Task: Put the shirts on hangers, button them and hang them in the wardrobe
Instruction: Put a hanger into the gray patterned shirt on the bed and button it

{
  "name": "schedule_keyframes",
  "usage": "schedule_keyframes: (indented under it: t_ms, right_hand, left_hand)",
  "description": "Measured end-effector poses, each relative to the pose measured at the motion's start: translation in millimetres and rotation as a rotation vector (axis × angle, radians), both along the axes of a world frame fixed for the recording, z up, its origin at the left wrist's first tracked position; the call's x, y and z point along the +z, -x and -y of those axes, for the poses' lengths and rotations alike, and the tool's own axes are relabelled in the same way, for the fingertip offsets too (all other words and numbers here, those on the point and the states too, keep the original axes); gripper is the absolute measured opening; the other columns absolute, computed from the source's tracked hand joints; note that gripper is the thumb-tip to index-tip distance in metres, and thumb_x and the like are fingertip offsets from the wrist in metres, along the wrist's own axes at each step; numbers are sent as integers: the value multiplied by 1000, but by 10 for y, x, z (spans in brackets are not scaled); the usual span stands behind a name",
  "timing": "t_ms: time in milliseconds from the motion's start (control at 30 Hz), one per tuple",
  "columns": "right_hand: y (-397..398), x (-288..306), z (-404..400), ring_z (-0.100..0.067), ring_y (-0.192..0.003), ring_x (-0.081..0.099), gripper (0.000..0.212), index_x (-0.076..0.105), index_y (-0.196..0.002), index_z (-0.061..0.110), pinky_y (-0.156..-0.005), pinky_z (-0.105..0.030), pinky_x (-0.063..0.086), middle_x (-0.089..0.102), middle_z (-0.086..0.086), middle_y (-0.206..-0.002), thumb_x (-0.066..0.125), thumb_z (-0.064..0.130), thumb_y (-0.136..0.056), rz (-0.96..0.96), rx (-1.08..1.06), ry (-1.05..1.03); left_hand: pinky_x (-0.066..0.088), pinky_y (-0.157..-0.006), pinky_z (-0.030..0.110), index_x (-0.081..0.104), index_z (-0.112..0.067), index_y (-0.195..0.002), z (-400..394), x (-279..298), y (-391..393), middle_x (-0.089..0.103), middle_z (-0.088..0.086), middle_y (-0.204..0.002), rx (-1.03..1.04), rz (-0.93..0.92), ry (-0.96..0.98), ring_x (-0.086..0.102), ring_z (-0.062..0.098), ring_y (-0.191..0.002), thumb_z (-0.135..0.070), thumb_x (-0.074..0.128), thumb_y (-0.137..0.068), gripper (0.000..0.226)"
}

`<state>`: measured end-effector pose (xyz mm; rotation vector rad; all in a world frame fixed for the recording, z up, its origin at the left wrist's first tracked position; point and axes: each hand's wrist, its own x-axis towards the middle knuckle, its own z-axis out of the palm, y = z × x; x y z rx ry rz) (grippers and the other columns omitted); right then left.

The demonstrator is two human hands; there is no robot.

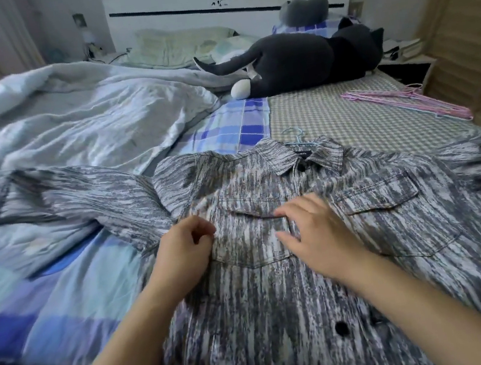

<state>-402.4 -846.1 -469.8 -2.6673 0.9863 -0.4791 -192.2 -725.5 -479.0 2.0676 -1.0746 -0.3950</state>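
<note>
A grey streaked shirt (pixel 278 285) lies spread front-up on the bed, collar toward the headboard, with two chest pockets and dark buttons. The hook of a light blue hanger (pixel 296 137) sticks out of its collar. My left hand (pixel 185 249) rests on the shirt's left chest, its fingers curled and the fingertips at the cloth; whether they pinch it I cannot tell. My right hand (pixel 310 228) lies with spread fingers on the shirt's middle, by the left pocket flap.
Several pink hangers (pixel 401 101) lie on the checked sheet at the right edge of the bed (pixel 347 117). A crumpled pale quilt (pixel 70 122) fills the left. A dark plush cat (pixel 302 62) lies near the headboard. Wooden wardrobe doors (pixel 466 36) stand at right.
</note>
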Motion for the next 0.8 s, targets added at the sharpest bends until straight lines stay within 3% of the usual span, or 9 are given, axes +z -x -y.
schedule_keyframes:
  t_ms: [100, 167, 233, 267, 333, 467, 567, 667, 800]
  right_hand:
    - [-463, -35, 219, -13, -127, 43, 42, 53, -135, 24, -111, -36, 39, 52, 9, -130, 57, 40, -97, -130, 34, -46]
    - [-636, -81, 382, -11, -100, 53, 21, 61, -115, 21, -86, -24, 46, 57, 7, -108, 54, 36, -101, -134, 0, -112]
    - [-659, -125, 530, -11, -69, 52, 24, 64, -99, 14, -60, -19, 41, 58, 3, -84, 49, 32, -105, 0, -78, -345]
    - [-634, -139, 593, -13, -63, 49, 28, 65, -96, 12, -56, -21, 40, 57, 0, -78, 48, 32, -106, 88, -112, -484]
    - [-576, -135, 685, -17, -67, 51, 28, 68, -95, 9, -64, -28, 43, 58, -5, -79, 52, 30, -105, 214, -111, -704]
    - [-550, -113, 768, -16, -75, 67, 11, 70, -104, 3, -68, -27, 56, 71, -11, -89, 62, 4, -97, 341, -43, -987]
    - [-573, -141, 777, -20, -81, 69, 11, 73, -100, 11, -78, -36, 60, 74, -16, -97, 62, 12, -99, 299, -44, -906]
    - [-599, -208, 749, -23, -77, 64, 16, 68, -96, 18, -74, -42, 53, 72, -18, -98, 57, 28, -103, 189, -72, -800]
    - [-627, -183, 734, -22, -74, 58, 20, 65, -103, 13, -66, -38, 46, 67, -11, -89, 52, 28, -105, 202, -100, -846]
  left_hand:
    - [50, -58, 27, 68, -30, -91, 89, 20, 37, 70, -8, -80, -17, 23, 22, 64, 10, -64, -12, 62, -94, 20]
    - [47, -58, 26, 67, -34, -94, 185, 31, 69, 70, -9, -86, -42, 36, 51, 61, 4, -62, -16, 63, -94, 18]
    - [44, -81, 25, 68, -36, -113, 303, 7, 67, 63, -13, -112, -115, 96, 82, 59, 1, -92, -25, 66, -95, 21]
    - [40, -93, 26, 66, -36, -123, 370, -14, 37, 55, -14, -122, -154, 129, 100, 52, 3, -109, -28, 68, -96, 29]
    - [32, -106, 28, 65, -36, -127, 513, -36, -60, 50, -15, -130, -216, 146, 133, 41, 5, -123, -29, 70, -94, 34]
    - [36, -107, 38, 72, -36, -100, 797, -68, -176, 55, -11, -127, -314, 213, 44, 44, 15, -123, -38, 79, -85, 17]
    - [30, -103, 39, 65, -40, -94, 914, -46, -109, 49, -12, -134, -353, 342, -89, 38, 17, -126, -56, 78, -79, 25]
    - [28, -109, 43, 67, -37, -99, 934, 1, -6, 43, -10, -142, -329, 449, -176, 34, 19, -131, -63, 73, -79, 33]
    - [26, -111, 48, 74, -27, -111, 849, -7, 262, 37, -1, -151, -198, 634, -196, 27, 28, -137, -49, 65, -89, 32]
